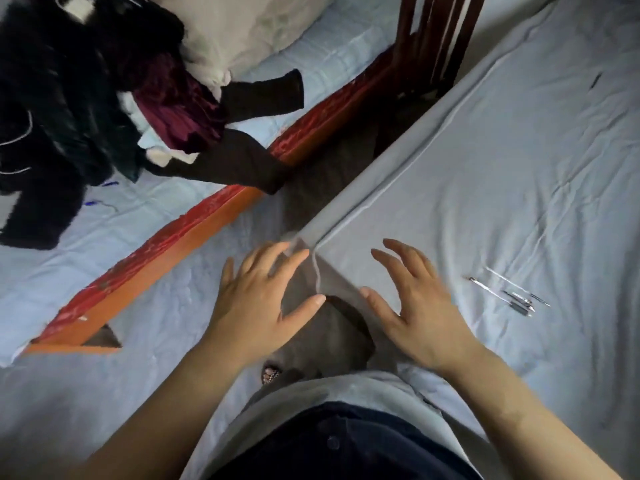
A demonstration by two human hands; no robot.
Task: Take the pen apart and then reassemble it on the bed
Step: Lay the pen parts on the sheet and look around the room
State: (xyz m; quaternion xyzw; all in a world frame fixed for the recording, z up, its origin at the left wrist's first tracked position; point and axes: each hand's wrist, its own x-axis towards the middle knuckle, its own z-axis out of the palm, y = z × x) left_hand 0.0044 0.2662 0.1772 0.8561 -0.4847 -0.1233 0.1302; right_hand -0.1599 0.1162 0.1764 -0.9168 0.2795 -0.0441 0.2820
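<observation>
The pen lies in pieces [509, 289] on the pale blue sheet of the bed [502, 168], right of my hands: a thin refill, a clear barrel and small dark parts close together. My right hand [415, 306] hovers over the bed's near corner, fingers spread, holding nothing, a hand's width left of the pieces. My left hand [263, 299] is also spread and empty, over the gap beside the bed corner.
A red-orange wooden bed rail [207, 216] runs diagonally at left. On that second bed lies a heap of dark and maroon clothes [104, 98] and a cream pillow [242, 29]. Dark wooden posts [436, 36] stand at the top. A small dark object [596, 80] lies far right.
</observation>
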